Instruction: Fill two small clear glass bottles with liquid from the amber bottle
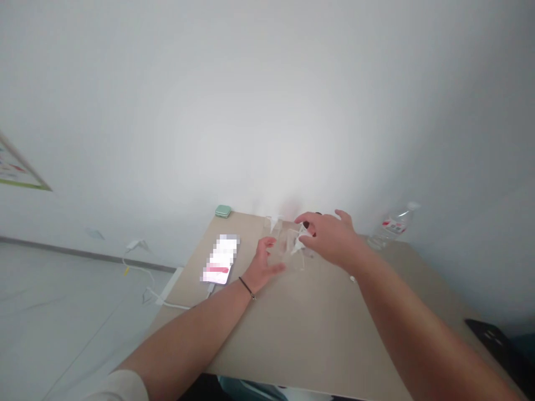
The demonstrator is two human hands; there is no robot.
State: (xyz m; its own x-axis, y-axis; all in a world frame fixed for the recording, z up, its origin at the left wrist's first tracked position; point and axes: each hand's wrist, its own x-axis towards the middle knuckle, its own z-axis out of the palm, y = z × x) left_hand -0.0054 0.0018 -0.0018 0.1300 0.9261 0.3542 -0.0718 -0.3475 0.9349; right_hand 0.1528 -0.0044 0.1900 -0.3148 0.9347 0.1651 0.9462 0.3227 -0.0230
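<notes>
My left hand (262, 267) reaches over the tabletop with thumb and fingers apart, at the left side of a clear plastic container (282, 236). Whether it touches the container is too blurred to tell. My right hand (330, 236) is curled at the container's right side, thumb and fingers bent around a small white piece (297, 244). A dark round spot shows between those fingers; what it belongs to is unclear. Just behind the left fingertips is a white, pointed shape (273, 223) within clear plastic.
On the beige table (317, 328), a lit phone (223, 259) with a white cable (178, 306) lies left. A green case (223, 211) sits at the back left corner. A clear bottle (394, 225) is at the back right, by the wall. A black object (493, 340) is at the right edge.
</notes>
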